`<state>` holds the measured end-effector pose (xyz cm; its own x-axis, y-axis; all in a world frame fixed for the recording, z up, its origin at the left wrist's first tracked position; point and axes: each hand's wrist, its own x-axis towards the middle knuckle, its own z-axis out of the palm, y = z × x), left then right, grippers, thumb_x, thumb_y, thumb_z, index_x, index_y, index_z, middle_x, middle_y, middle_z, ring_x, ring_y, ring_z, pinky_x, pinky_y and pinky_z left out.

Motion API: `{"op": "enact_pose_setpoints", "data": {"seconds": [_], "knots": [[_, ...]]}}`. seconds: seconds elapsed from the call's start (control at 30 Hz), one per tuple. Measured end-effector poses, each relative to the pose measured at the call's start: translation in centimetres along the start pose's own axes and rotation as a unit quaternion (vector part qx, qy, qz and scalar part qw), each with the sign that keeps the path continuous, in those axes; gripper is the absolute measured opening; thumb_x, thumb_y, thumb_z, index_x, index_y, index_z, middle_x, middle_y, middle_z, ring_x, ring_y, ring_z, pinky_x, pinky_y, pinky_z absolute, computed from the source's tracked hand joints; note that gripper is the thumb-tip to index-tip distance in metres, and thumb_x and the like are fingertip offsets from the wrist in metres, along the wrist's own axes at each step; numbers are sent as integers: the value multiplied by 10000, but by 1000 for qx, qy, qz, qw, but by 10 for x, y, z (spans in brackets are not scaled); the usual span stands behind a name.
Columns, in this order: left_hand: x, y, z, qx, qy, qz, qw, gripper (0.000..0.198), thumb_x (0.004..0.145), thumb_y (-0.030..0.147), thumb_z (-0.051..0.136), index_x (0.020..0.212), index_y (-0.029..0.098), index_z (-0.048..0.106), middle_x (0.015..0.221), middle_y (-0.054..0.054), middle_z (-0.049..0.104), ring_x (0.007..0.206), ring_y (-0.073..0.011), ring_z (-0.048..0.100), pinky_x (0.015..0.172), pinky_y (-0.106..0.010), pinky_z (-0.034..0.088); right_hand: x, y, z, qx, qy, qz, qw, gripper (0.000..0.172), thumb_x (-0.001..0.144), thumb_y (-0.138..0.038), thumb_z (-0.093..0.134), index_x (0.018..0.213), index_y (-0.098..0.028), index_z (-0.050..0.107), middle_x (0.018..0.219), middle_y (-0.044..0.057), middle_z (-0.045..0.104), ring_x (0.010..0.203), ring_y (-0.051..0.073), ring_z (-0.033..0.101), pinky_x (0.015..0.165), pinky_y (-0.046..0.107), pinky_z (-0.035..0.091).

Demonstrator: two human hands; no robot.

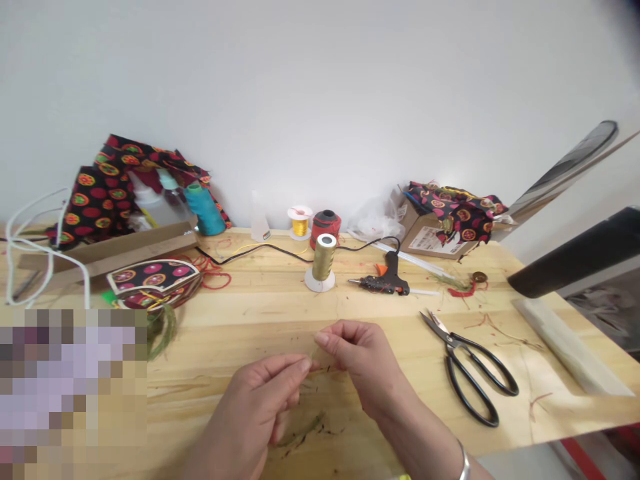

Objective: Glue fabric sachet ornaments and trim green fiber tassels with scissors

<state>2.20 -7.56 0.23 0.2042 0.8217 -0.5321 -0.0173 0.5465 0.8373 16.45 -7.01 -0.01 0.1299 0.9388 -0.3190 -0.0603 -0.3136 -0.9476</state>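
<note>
Low over the front middle of the table, my left hand (267,393) and my right hand (363,357) meet almost fingertip to fingertip. Each pinches thumb against forefinger on a fine olive thread (315,351), barely visible between them. Under my hands lies a loose wisp of green thread (305,432). Just beyond them a spool of olive-gold thread (325,260) stands upright on a white base. To the right of my right hand, black-handled scissors (453,343) lie with their blades slightly apart.
Behind the spool are a hot glue gun (385,280), a red thread spool (326,230) and a yellow spool (300,227). Patterned fabric pieces (155,277) lie at left. A cardboard box (433,233) stands back right. A black cable (265,247) crosses the table (225,333).
</note>
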Motion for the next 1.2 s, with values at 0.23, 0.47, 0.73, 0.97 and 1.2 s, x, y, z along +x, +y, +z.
{"op": "enact_pose_setpoints", "data": {"seconds": [0.23, 0.47, 0.73, 0.97, 1.2], "knots": [[-2, 15, 1, 8, 75, 11, 997, 367, 528, 491, 758, 685, 161, 735, 421, 79, 386, 383, -88, 350, 346, -207, 233, -9, -2, -67, -366, 136, -89, 916, 304, 822, -366, 491, 791, -160, 713, 844, 98, 687, 793, 256, 601, 727, 359, 425], [2, 16, -2, 5, 78, 21, 997, 377, 539, 488, 754, 715, 155, 741, 407, 84, 381, 376, -90, 351, 352, -215, 233, -52, 40, -172, -700, 234, -81, 670, 360, 809, -296, 407, 949, -109, 681, 914, 181, 685, 854, 330, 644, 764, 441, 508], [4, 5, -4, 30, 19, 8, 999, 284, 682, 430, 716, 692, 147, 729, 488, 87, 323, 451, -68, 236, 388, -184, 170, -58, 50, -189, -722, 210, -59, 657, 416, 703, -179, 442, 1048, -54, 639, 943, 206, 672, 885, 329, 661, 790, 431, 531], [2, 9, -6, 26, 27, 4, 999, 289, 694, 429, 706, 725, 144, 743, 485, 92, 288, 471, -78, 199, 401, -185, 163, -70, 4, -141, -521, 70, -53, 849, 322, 749, -324, 534, 1030, -216, 650, 935, 92, 679, 789, 233, 669, 677, 294, 547], [5, 11, -13, 1, 39, 2, 999, 323, 671, 440, 727, 799, 144, 744, 486, 89, 316, 466, -75, 212, 395, -175, 172, -63, -7, -100, -514, 18, -45, 857, 314, 683, -216, 617, 993, -214, 672, 1015, 81, 672, 908, 244, 643, 787, 321, 520]]}}
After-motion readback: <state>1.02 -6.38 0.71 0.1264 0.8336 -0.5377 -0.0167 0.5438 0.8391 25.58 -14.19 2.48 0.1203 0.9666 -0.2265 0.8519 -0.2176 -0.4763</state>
